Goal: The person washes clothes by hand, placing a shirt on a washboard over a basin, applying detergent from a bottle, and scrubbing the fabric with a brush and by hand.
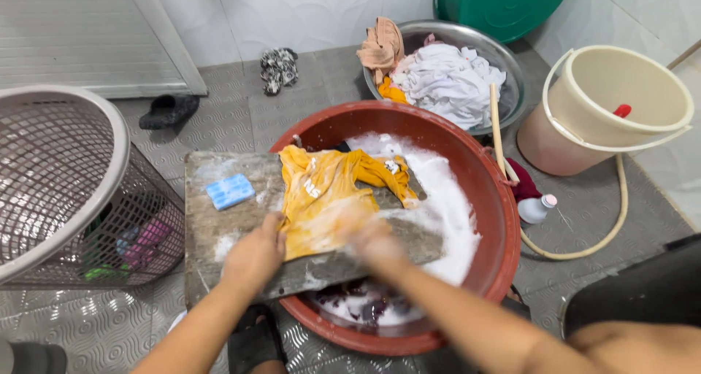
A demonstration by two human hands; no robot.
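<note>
A wet yellow garment (328,191) lies spread on a wooden washboard (226,228) that rests across a red basin (496,199) full of soapy water. My left hand (255,253) presses down on the garment's near left edge, fingers flat. My right hand (372,239) is on the garment's lower middle, blurred by motion; whether it grips the cloth or holds anything cannot be told. A blue soap bar (229,191) sits on the board's left part.
A grey laundry basket (66,184) stands at left. Behind the basin are a metal bowl (504,60) of white clothes, a green tub (504,2), a cream bucket (613,104), a hose (584,250) and a small bottle (537,207). A dark sandal (168,111) lies on the tiled floor.
</note>
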